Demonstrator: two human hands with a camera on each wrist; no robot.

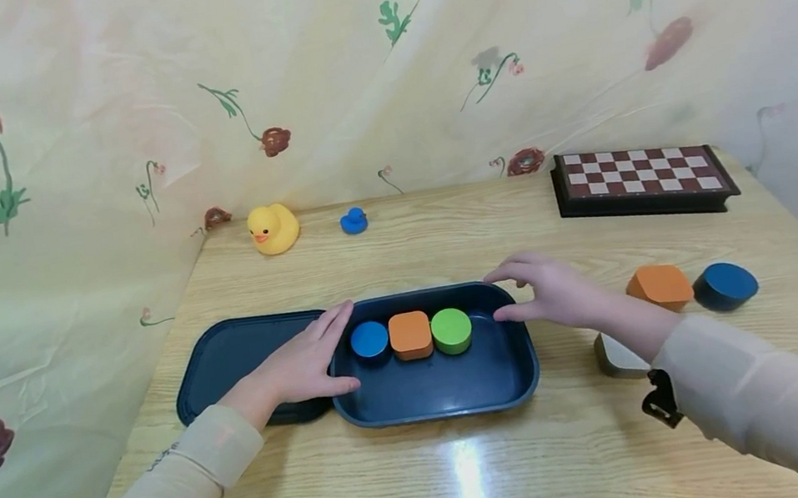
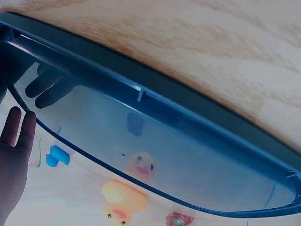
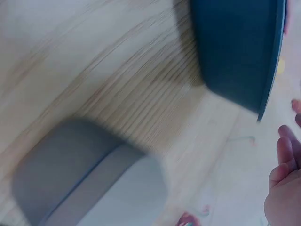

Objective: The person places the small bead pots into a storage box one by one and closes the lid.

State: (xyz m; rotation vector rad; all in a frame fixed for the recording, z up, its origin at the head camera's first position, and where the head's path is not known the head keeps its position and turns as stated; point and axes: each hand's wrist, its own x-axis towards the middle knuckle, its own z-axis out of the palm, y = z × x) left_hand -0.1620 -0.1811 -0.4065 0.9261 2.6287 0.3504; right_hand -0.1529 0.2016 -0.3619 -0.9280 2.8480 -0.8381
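Note:
In the head view a dark blue rectangular box [image 1: 437, 395] stands on the table, with a round blue block [image 1: 370, 339], an orange square block [image 1: 410, 336] and a round green block [image 1: 451, 331] in a row inside it. My left hand [image 1: 308, 362] is at the box's left end, fingers extended, over part of the dark lid [image 1: 243, 358]. At the opposite end my right hand [image 1: 551, 288] has its thumb and fingers spread near the corner rim. Whether either hand touches the rim, I cannot tell. Neither hand holds anything.
Right of the box sit an orange block [image 1: 660, 287], a dark blue round block [image 1: 725, 286] and a grey-white block [image 3: 94, 179], partly behind the right forearm. A yellow duck [image 1: 274, 229], a small blue duck [image 1: 353, 220] and a checkered board case [image 1: 643, 179] stand at the back.

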